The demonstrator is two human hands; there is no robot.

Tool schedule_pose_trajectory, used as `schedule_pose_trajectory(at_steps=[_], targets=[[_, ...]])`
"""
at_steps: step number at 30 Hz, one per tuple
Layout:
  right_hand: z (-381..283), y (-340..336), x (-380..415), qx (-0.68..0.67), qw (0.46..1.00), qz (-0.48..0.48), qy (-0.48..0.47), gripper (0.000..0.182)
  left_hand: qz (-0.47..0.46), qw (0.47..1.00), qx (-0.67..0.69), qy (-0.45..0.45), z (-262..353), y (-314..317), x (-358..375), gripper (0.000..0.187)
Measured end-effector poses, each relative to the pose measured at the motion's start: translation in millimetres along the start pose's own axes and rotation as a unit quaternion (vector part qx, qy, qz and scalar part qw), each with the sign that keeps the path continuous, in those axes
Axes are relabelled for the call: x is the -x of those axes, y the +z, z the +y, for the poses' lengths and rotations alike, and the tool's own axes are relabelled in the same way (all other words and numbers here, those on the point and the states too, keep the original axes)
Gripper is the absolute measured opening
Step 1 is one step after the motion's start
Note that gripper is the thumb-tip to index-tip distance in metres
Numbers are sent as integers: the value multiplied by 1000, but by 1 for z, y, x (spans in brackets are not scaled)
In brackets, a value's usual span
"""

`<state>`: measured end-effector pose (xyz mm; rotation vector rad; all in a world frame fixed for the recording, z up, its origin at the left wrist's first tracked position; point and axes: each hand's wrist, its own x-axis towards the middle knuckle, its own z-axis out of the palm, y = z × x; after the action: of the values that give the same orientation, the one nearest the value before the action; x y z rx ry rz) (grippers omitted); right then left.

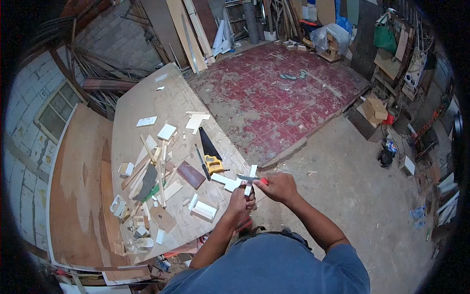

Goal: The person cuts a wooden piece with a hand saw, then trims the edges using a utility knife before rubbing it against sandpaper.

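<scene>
In the head view, my left hand (239,203) is closed around a narrow white-faced wooden piece (252,171) that stands up past the bench edge. My right hand (280,187) grips a red-handled tool (264,181), whose narrow grey blade lies across that piece just above my left fingers. Whether the blade is a knife or a file, I cannot tell. Just left of the hands, a white strip (224,182) lies on the wooden bench (161,103). Beyond it are a handsaw with a yellow handle (213,164) and a slim dark tool (201,160).
A brown wooden block (191,175) and a white-and-tan wooden piece (203,208) rest near my left forearm. Offcuts and sticks (147,171) pile up farther left. A raised red tiled floor (279,98) lies beyond the bench, with a cardboard box (374,110) at the right.
</scene>
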<state>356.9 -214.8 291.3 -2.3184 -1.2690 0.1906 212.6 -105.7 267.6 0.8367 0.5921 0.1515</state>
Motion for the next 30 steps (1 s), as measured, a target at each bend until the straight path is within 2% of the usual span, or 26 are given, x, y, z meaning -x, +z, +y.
schedule_pose_trajectory(at_steps=[3, 5, 6, 14, 25, 27, 28, 30], targets=[[-2, 8, -10, 5, 999, 19, -30, 63, 0, 1000, -18, 15, 7, -9, 3, 40], [8, 12, -18, 33, 999, 32, -26, 63, 8, 998, -57, 21, 9, -19, 1, 46], [7, 22, -18, 19, 997, 74, -33, 64, 7, 998, -55, 21, 8, -22, 2, 46], [15, 59, -28, 58, 994, 86, -30, 60, -9, 995, 38, -90, 14, -56, -5, 45], [-4, 97, -35, 73, 990, 95, -78, 55, -40, 989, 75, -122, 17, -112, 5, 41], [-4, 103, -35, 56, 993, 36, -101, 52, -43, 989, 83, -115, 12, -133, 11, 41], [-8, 111, -33, 54, 992, 27, -111, 52, -7, 991, 90, -102, 11, -146, 14, 41], [-17, 130, -20, -153, 985, 7, -83, 41, 55, 983, 147, -100, 2, -189, 14, 40]])
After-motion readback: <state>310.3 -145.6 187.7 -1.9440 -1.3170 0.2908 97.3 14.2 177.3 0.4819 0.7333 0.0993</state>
